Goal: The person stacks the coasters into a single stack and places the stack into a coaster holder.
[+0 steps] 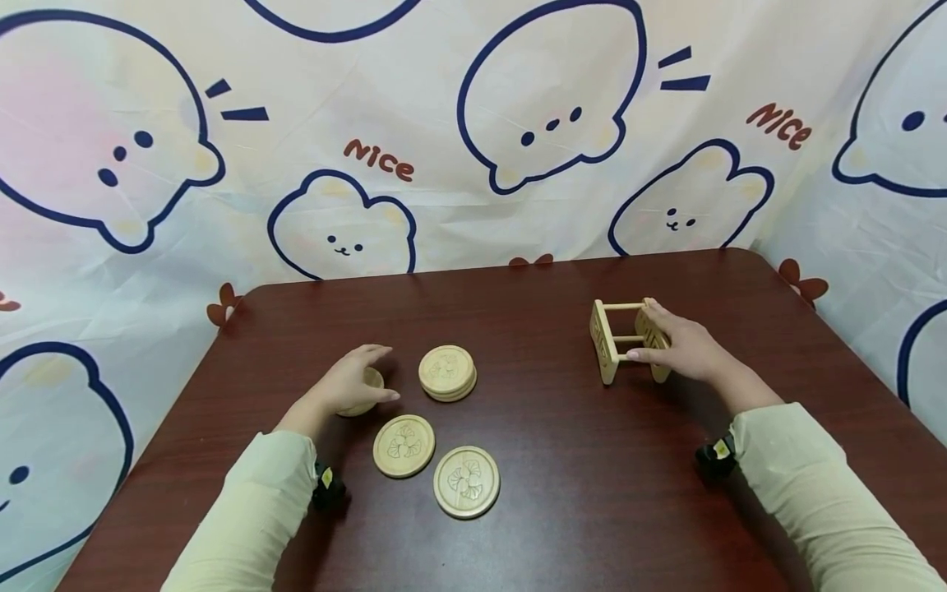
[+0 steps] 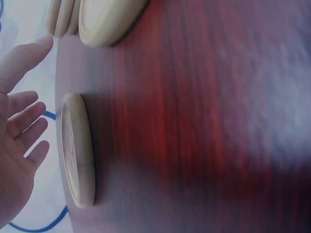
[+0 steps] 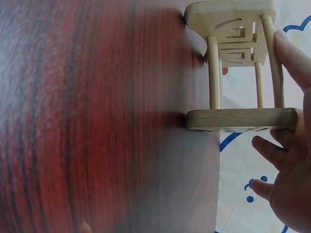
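Note:
My left hand [image 1: 336, 386] hovers with spread, relaxed fingers over a round wooden coaster [image 1: 373, 380], which it partly hides in the head view. In the left wrist view, a gap shows between the fingers and a coaster [image 2: 80, 150] on the table. On the right, my right hand [image 1: 688, 349] holds a small wooden coaster rack [image 1: 602, 341] by its right end. The right wrist view shows the thumb [image 3: 291, 56] against a dowel and the other fingers behind the near end panel [image 3: 238, 119]. The rack stands upright on its feet.
Right of the left hand is a short stack of coasters [image 1: 447, 367]. Nearer the front lie two single coasters, one [image 1: 403, 446] left of the other [image 1: 467, 483], with carved leaf designs. A printed cloth [image 1: 518, 222] hangs behind the dark wooden table [image 1: 577, 493].

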The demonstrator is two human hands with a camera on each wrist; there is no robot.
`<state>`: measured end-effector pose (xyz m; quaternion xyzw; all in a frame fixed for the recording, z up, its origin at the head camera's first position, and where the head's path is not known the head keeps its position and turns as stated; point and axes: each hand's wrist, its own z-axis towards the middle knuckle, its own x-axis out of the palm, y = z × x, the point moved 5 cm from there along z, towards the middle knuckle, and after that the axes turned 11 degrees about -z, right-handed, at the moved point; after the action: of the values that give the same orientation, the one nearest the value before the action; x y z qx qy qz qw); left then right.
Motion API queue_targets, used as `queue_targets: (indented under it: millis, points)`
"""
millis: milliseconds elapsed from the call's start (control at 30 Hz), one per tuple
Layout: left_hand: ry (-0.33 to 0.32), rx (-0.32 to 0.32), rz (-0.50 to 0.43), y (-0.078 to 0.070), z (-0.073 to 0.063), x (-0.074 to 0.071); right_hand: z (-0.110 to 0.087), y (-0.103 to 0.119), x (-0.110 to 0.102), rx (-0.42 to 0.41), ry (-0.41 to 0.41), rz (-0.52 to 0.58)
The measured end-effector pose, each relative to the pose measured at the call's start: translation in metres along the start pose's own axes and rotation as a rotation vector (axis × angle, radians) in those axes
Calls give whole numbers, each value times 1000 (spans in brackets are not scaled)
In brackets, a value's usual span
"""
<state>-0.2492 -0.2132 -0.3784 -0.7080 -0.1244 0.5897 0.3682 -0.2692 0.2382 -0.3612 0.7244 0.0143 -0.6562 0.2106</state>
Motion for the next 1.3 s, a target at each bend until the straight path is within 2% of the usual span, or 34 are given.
queue_targets:
  millis: [367,633,833,1033,1300]
  points:
    - [-49,4,15,16,-12,-7,2,1,-1,-3,-5,-9]
    - [-65,-46,10,26,-17,-10,2,0,-1,1,-1,-19]
    - [-67,-48,5,28,-19,-12,2,0,-1,-3,-6,-19]
    - [-52,-77,19,34,-24,-11,2,1,0,-22,-24,-29]
    - [-60,-67,18,35,-30,-10,2,0,1,-18,-19,-22]
